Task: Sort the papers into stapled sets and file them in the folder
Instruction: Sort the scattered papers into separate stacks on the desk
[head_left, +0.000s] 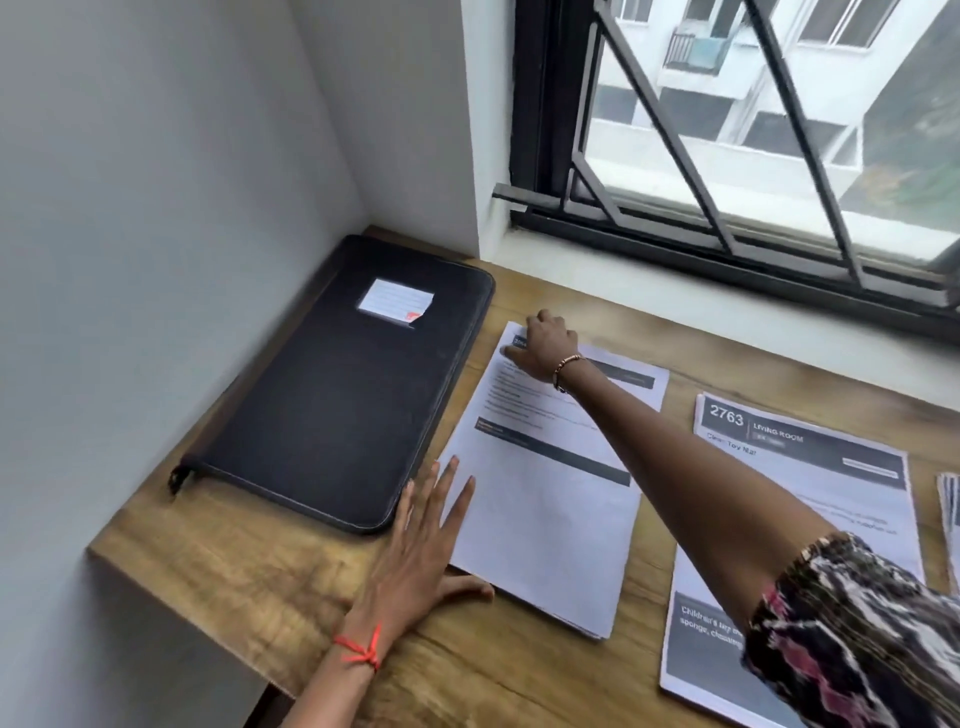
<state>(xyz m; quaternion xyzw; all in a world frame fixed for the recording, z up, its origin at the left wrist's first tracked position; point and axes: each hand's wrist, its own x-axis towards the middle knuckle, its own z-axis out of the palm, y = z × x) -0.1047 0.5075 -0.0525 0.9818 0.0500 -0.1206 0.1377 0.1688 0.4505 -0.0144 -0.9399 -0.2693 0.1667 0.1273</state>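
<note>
- The left hand lies palm down with its fingers straight and spread, released and holding nothing. A red thread is tied round its wrist.
- Its fingertips rest on the near left edge of a paper stack. The thumb stretches out along the stack's near edge, and the heel of the hand is on the desk.
- The right arm reaches across the body, long and nearly straight, from a patterned sleeve to the far left corner of that same stack.
- The right hand, with a bracelet at the wrist, has its fingers curled down onto that corner. Whether it pinches the sheets or only presses on them I cannot tell.
- The stack lies flat on the wooden desk, its sheets slightly fanned at the near right corner.
- A closed black folder with a white label lies just left of the stack, in the corner by the wall.
- A second paper set headed "2763 LIVING ROOM" lies to the right, partly under the right forearm.
- The edge of a third pile shows at the right border.
- A barred window stands behind the desk.
</note>
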